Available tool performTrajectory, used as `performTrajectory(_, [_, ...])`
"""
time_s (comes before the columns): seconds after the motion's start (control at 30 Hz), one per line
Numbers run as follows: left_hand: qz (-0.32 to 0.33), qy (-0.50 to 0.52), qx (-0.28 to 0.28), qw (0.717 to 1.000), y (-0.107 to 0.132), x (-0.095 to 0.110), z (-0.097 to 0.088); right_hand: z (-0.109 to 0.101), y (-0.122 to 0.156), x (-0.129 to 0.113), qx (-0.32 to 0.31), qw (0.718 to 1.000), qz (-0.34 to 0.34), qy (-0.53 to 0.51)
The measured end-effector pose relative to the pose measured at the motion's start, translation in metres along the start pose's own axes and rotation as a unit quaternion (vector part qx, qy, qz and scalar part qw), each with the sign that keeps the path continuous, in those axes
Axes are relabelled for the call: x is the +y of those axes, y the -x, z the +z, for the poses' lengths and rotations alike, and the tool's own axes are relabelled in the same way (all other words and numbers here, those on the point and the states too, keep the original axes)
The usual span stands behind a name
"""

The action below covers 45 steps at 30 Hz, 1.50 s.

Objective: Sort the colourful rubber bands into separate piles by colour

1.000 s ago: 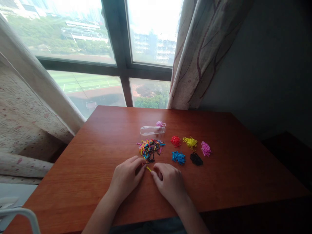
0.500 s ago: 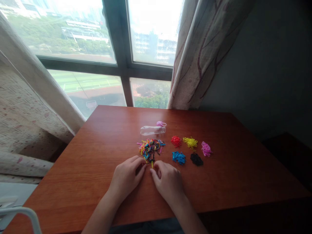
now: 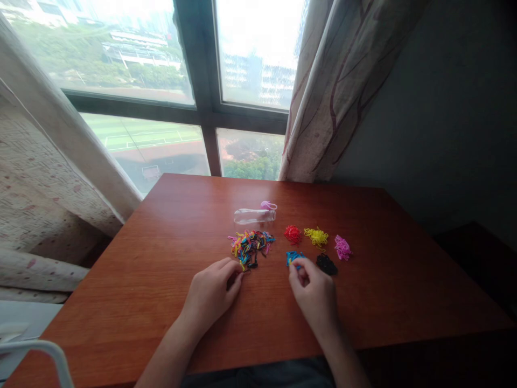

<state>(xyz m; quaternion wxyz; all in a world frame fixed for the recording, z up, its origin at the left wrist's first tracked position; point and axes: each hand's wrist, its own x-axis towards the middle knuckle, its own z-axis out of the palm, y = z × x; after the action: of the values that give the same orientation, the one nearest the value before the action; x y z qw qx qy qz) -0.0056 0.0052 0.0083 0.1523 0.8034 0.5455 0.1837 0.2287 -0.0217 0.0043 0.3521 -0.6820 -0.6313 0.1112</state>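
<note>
My right hand [image 3: 314, 285] is pinched over the near edge of the blue rubber band pile [image 3: 294, 257], with a small yellow rubber band [image 3: 290, 261] at its fingertips. At the near side of the mixed rubber band pile [image 3: 247, 247], my left hand [image 3: 216, 285] has thumb and finger closed; a thin black rubber band [image 3: 247, 270] shows at their tips. Just right of my right fingers lies the black rubber band pile [image 3: 326, 264]. Behind are a red pile [image 3: 292, 234], a yellow pile [image 3: 316, 237] and a pink pile [image 3: 343, 248].
Past the mixed pile, a clear plastic bottle-shaped container [image 3: 254, 216] lies on its side, a pink cap with a loop [image 3: 268, 205] behind it. The brown wooden table [image 3: 133, 291] reaches to a window with curtains [image 3: 323, 108]. A white curved tube [image 3: 44, 347] stands at lower left.
My right hand has moved right, from the front of the mixed pile to the blue pile, carrying the yellow rubber band. My left hand has stayed nearly in place.
</note>
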Motion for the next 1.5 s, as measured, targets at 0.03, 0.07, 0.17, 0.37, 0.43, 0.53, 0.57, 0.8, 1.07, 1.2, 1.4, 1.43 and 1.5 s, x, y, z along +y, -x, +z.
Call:
performTrajectory(0.03, [0.0, -0.002, 0.0, 1.0, 0.0, 0.0, 0.0, -0.01, -0.01, 0.01, 0.02, 1.0, 0.01, 0.018])
performTrajectory(0.07, [0.0, -0.004, 0.001, 1.0, 0.0, 0.0, 0.0, -0.019, -0.02, 0.021, 0.038, 0.998, 0.017, 0.043])
performTrajectory(0.17, [-0.001, -0.009, 0.003, 1.0, 0.0, 0.0, 0.001, -0.04, -0.05, 0.053, 0.057, 0.991, 0.034, 0.118])
performTrajectory(0.37, [-0.006, -0.014, -0.007, 1.0, -0.001, 0.0, 0.001, -0.044, -0.08, 0.082, 0.023, 0.982, 0.084, 0.167])
performTrajectory(0.43, [-0.009, -0.014, -0.013, 1.0, -0.001, 0.0, 0.0, -0.041, -0.083, 0.083, 0.014, 0.979, 0.089, 0.182])
performTrajectory(0.53, [-0.013, -0.018, -0.017, 1.0, -0.001, 0.001, 0.0, -0.039, -0.086, 0.082, 0.009, 0.978, 0.084, 0.191])
performTrajectory(0.57, [-0.013, -0.019, -0.017, 1.0, -0.001, 0.0, 0.0, -0.04, -0.086, 0.082, 0.01, 0.978, 0.081, 0.191])
performTrajectory(0.8, [-0.003, -0.023, -0.013, 1.0, 0.0, -0.001, 0.001, -0.042, -0.067, 0.068, 0.062, 0.985, 0.049, 0.152])
performTrajectory(1.07, [0.006, 0.011, 0.001, 1.0, 0.002, -0.004, 0.001, 0.001, 0.016, 0.007, -0.031, 0.996, -0.08, -0.031])
performTrajectory(1.2, [0.013, 0.054, 0.008, 0.998, 0.0, -0.002, -0.001, 0.013, 0.035, -0.013, -0.122, 0.985, -0.111, -0.05])
performTrajectory(1.4, [0.06, 0.084, -0.002, 0.995, -0.02, 0.023, -0.001, 0.011, 0.035, -0.016, -0.145, 0.983, -0.111, -0.036])
performTrajectory(1.43, [0.077, 0.084, -0.007, 0.993, -0.027, 0.031, -0.001, 0.012, 0.035, -0.016, -0.145, 0.982, -0.115, -0.029])
performTrajectory(1.5, [0.118, 0.081, -0.018, 0.99, -0.044, 0.048, 0.0, 0.013, 0.035, -0.015, -0.143, 0.982, -0.12, -0.011])
